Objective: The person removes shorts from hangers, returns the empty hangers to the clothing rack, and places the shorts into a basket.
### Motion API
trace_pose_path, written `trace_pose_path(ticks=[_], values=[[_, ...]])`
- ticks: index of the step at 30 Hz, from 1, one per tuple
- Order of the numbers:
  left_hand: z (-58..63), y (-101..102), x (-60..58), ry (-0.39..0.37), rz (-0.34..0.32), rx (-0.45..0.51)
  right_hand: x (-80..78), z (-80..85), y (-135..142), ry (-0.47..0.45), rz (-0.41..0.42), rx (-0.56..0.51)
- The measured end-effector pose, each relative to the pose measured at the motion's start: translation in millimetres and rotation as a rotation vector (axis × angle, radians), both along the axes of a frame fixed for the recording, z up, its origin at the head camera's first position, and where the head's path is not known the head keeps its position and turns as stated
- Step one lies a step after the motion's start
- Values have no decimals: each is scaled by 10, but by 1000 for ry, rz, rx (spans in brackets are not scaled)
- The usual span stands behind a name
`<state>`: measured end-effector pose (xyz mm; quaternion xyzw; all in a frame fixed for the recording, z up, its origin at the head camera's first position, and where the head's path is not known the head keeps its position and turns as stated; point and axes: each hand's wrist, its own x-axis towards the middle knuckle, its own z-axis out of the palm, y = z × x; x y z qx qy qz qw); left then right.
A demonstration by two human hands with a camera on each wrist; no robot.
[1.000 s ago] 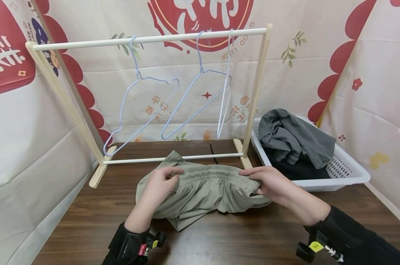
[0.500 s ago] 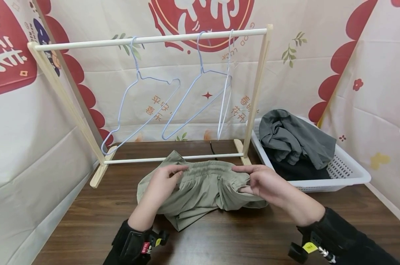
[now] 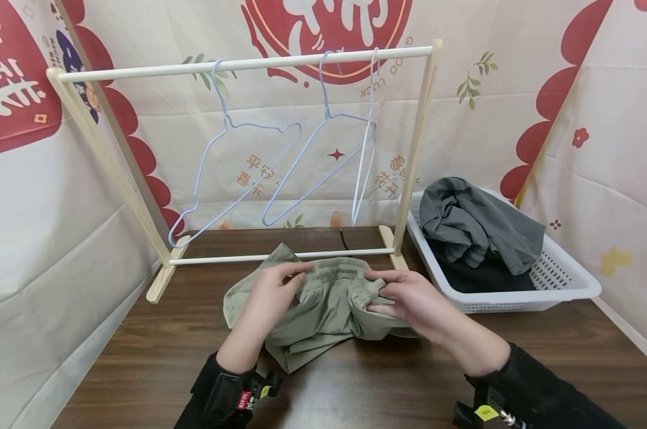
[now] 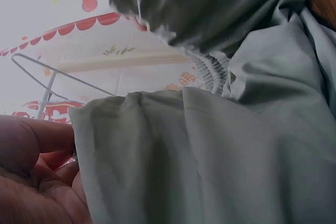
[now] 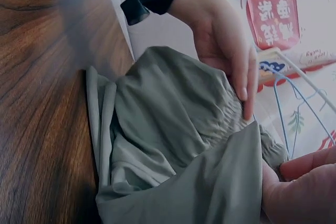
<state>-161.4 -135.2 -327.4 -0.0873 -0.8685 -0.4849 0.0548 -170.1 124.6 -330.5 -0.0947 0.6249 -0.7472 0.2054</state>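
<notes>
Sage-green pants [image 3: 323, 319] with a gathered elastic waistband [image 3: 338, 269] lie crumpled on the brown table, in front of a small rack. At the left part of the waistband, my left hand [image 3: 274, 291] pinches the fabric between thumb and fingers. My right hand [image 3: 414, 301] grips the waistband's right end, thumb and fingers on either side of the cloth. In the right wrist view the waist stands raised between my left hand [image 5: 226, 40] and my right hand [image 5: 307, 195]. The cloth hides several fingertips in the left wrist view.
The wooden rack [image 3: 248, 64] stands behind the pants. From its top bar hang two blue hangers [image 3: 197, 173] and a white hanger [image 3: 362, 161]. At the right, a white basket [image 3: 565, 280] holds grey clothing [image 3: 479, 220] and black cloth [image 3: 479, 274].
My right hand has moved left along with its end of the waistband, and my left hand slightly right. The waistband is more bunched between them. The leftmost hanger has swung a little.
</notes>
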Motion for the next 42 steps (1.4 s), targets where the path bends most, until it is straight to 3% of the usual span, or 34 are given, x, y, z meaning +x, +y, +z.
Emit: trace_pose_path(ticks=[18,28,39,42], values=[[25,184,18,110,-63,-85,41,-8,-266,46,19,3],[26,225,41,52,-120,-33,39,-5,-332,55,-41,-7],[0,266,44,122,-171,-95,-1,-37,-404,64,-53,4],[12,283,54,91,-166,-104,-11,-45,-420,64,-60,10]])
